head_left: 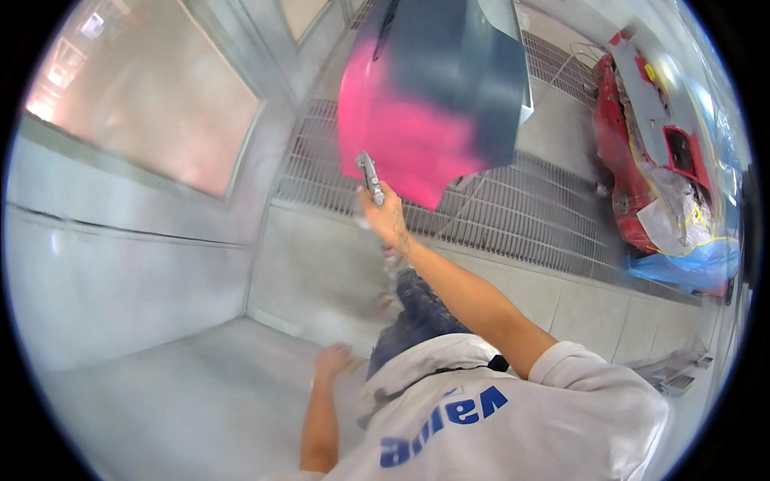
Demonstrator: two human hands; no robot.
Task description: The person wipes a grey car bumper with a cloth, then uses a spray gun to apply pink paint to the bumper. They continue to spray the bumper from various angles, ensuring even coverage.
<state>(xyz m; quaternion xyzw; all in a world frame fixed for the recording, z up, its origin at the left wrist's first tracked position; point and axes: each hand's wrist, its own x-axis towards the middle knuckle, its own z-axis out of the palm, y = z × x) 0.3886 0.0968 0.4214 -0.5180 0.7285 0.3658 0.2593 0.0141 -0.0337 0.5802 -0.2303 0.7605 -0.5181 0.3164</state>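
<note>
My right hand (385, 218) is wrapped round a metal spray gun (369, 175), its arm stretched forward. Just beyond the gun's head hangs or stands a large curved car body panel (409, 132), bright pink over its near and left part and dark grey elsewhere. No contact between gun and panel is visible. Something pale and blurred, possibly a hose, trails beneath my right hand. My left hand (334, 361) is low at the left beside my body, away from the panel; its fingers are too smeared to read.
A red car body part (626, 160), partly masked with pale sheeting and blue plastic film (682, 272), stands at the right. Floor grating (545, 212) runs under the panel. At the left is a pale wall with a large window (160, 104).
</note>
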